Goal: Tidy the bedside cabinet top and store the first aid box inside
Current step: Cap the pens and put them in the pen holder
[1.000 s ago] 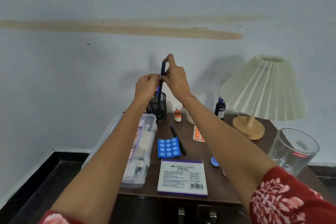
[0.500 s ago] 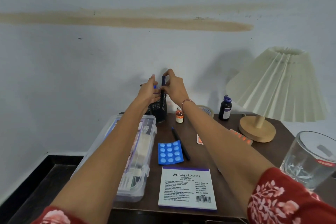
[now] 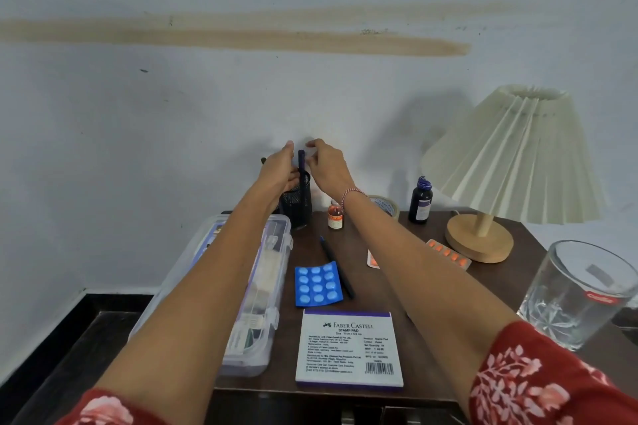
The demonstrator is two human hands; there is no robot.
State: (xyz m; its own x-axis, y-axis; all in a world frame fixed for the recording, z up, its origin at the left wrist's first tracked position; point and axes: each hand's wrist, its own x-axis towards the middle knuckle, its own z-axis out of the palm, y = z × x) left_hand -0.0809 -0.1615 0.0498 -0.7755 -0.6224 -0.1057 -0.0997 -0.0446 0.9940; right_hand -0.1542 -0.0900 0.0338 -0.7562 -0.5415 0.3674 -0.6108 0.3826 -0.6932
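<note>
On the left edge of the dark wooden cabinet top (image 3: 500, 286) lies the clear plastic first aid box (image 3: 262, 304), lid closed, partly under my left forearm. A black mesh pen holder (image 3: 298, 210) stands at the back by the wall with a blue pen (image 3: 301, 166) upright in it. My left hand (image 3: 279, 171) grips the holder's rim, thumb against the pen. Just right of the pen's top, my right hand (image 3: 328, 166) has its fingers apart and off the pen.
Loose on the top are a blue blister pack (image 3: 317, 283), a black pen (image 3: 336, 266), a stamp pad box (image 3: 348, 348), orange blister strips (image 3: 448, 254), a small orange bottle (image 3: 335, 216), a tape roll (image 3: 386, 205), a dark bottle (image 3: 420, 200), a lamp (image 3: 511, 155) and a glass (image 3: 580, 293).
My right hand lowered the blue pen into the mesh holder and let go of its top. My left hand stayed at the holder's rim.
</note>
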